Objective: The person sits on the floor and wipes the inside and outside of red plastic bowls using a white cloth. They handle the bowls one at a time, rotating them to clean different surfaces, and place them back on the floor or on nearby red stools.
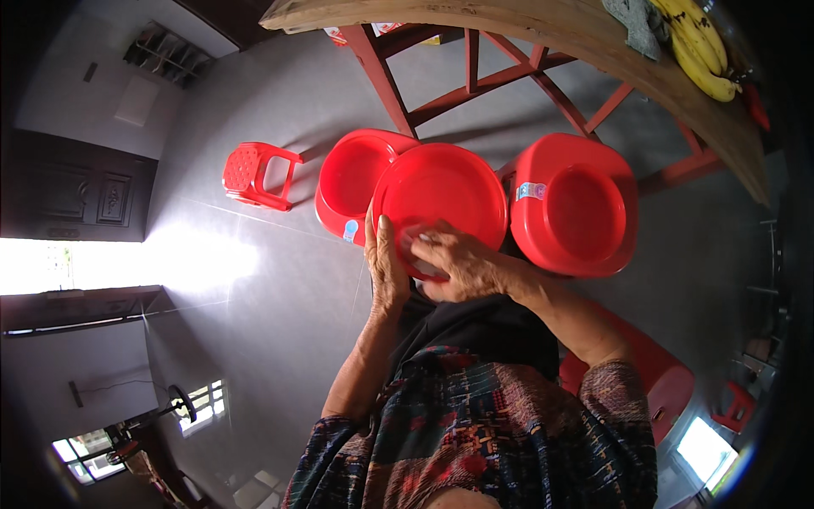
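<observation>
A round red plastic basin (449, 191) rests tilted against my lap. My left hand (387, 267) holds its left rim, thumb on the inner side and the other fingers outside. Inside the near edge, my right hand (454, 261) presses with bent fingers. A pale, blurred patch shows at those fingertips, and I cannot make out what they hold. Partly hidden behind the basin is a red plastic piece with a round bowl (354, 174) and a blue sticker. To the right stands a similar red piece with a round hollow (585, 212) and a sticker on its side.
A small red stool (254, 174) lies tipped on the grey floor (280, 280) at the left. Across the far side runs a wooden tabletop (509, 21) on red legs, with bananas (699, 51) on it. A dark red rounded object (666, 377) is behind my right elbow.
</observation>
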The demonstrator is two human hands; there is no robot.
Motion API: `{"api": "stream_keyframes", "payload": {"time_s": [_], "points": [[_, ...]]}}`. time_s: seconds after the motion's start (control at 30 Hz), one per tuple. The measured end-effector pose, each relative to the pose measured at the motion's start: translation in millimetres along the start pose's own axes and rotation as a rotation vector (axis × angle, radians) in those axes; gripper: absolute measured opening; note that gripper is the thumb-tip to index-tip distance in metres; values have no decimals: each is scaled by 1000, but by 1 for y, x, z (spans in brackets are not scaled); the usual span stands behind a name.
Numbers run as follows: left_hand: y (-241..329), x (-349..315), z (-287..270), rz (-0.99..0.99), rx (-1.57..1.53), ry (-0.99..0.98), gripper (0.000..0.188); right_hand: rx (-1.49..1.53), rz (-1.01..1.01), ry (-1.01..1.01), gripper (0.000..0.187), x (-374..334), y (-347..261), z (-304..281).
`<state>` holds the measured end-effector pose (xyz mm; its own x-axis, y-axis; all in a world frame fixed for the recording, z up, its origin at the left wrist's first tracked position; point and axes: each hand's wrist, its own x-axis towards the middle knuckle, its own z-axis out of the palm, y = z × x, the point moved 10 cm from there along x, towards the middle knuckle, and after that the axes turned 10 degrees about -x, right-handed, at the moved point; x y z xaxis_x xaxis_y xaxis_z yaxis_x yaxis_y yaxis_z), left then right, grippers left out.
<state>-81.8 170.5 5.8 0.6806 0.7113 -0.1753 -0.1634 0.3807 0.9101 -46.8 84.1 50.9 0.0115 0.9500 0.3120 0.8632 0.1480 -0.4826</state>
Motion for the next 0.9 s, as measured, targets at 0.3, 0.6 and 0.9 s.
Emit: {"api": "stream_keyframes", "payload": {"time_s": [0.3,0.6,0.9], "points": [[36,-10,5,325,641,133,60,-547,-80,-285,10,-29,-10,-20],[13,-47,69,399,1311,-689,38,-387,-184,80,24,-26,-13,-70],[-3,-31,46,-49,181,-385,28,454,514,676,50,-48,36,-151]]}}
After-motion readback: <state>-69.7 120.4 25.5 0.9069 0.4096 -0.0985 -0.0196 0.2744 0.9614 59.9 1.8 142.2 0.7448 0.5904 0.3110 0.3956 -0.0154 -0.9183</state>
